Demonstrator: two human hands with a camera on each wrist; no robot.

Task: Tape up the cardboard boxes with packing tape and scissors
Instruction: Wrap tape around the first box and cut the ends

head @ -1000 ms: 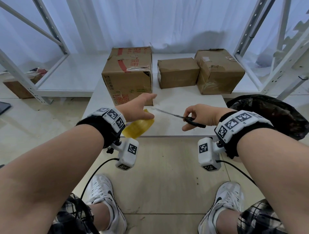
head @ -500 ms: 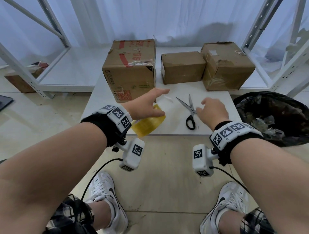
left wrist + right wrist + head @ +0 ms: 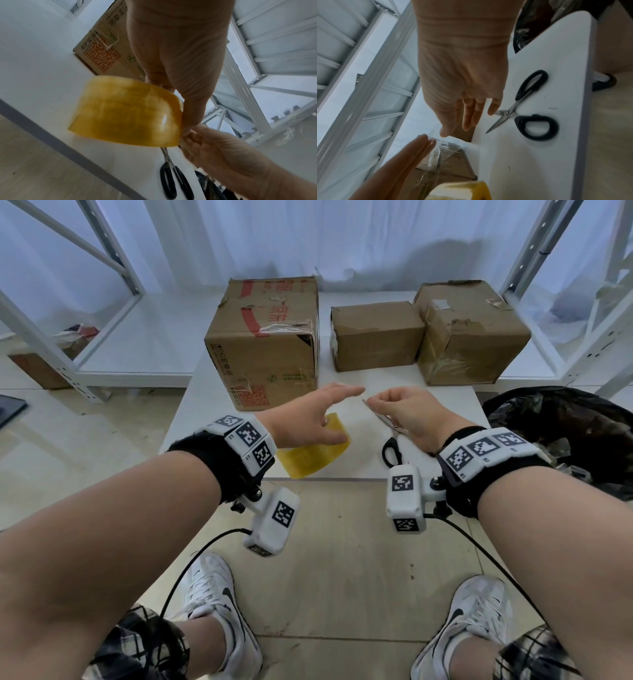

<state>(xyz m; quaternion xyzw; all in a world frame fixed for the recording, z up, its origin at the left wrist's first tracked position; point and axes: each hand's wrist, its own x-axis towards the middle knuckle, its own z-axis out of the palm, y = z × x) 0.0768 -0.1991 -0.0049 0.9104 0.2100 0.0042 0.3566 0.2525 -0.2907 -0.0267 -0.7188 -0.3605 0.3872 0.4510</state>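
**Tape roll in the left hand, scissors lying on the table**

The yellow translucent roll of packing tape (image 3: 313, 449) sits under the left hand (image 3: 310, 419), above the near edge of the white table (image 3: 202, 409). The thumb lies against the roll's side in the head view, while the other fingers (image 3: 421, 142) stretch straight forward, pressed together; how the roll is gripped underneath cannot be told. A clear strip of tape appears to run from the left fingertips towards the right hand (image 3: 404, 412), whose thumb and forefinger are drawn together just beside them as if pinching its end; the strip itself is too faint to be sure of. The remaining right fingers hang loosely curled.

The black-handled steel scissors (image 3: 527, 106) lie flat on the table below the right hand, blades slightly apart, handles towards the near edge, touched by neither hand.

Bare table surface lies between the hands and three brown cardboard boxes: a tall box with red tape and an orange QR code (image 3: 265, 344) at the left, a small plain box (image 3: 375, 335) in the middle, touching a crumpled box with clear tape (image 3: 469, 330) at the right. The tall box bears red characters and green print, too small to read.

A black bin bag (image 3: 565, 433) stands by the table's right edge. White metal shelving frames (image 3: 548, 285) flank both sides.
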